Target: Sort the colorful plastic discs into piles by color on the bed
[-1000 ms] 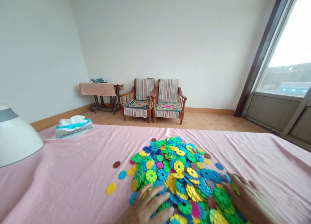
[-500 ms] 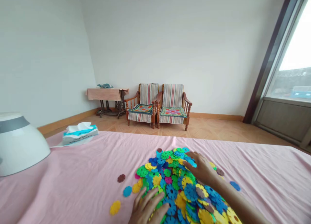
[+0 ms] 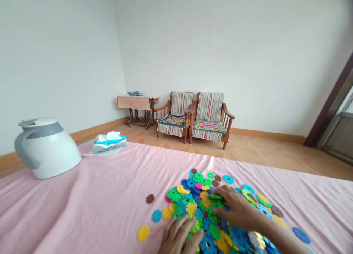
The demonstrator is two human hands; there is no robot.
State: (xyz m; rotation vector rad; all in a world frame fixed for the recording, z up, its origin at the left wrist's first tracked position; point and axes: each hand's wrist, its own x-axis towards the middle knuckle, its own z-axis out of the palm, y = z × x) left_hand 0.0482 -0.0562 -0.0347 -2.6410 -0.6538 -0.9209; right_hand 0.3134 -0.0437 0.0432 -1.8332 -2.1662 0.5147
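Note:
A pile of plastic snowflake discs (image 3: 206, 221) in blue, green, yellow, brown and pink lies on the pink cloth. My left hand (image 3: 179, 233) rests on the near left side of the pile, fingers spread and palm down. Over the pile's middle, my right hand (image 3: 237, 208) reaches in from the right, its fingers bent over green discs (image 3: 215, 198) and its thumb apart from them. Its fingertips touch the discs; the underside of the hand is hidden. A few loose discs lie to the left, among them a yellow disc (image 3: 143, 233) and a blue disc (image 3: 157, 215).
The pink cloth (image 3: 110, 202) covers the surface. On its left stand a white and grey jug (image 3: 55, 151) and a tissue box (image 3: 109, 143). Beyond the far edge are two wooden armchairs (image 3: 209, 116) and a cloth-covered sewing table (image 3: 136, 102) by the wall.
The view has swung left, showing more of the jug. My right hand has drawn nearer and lower into the pile, and discs at the far right are more spread out. My left hand stays on the pile.

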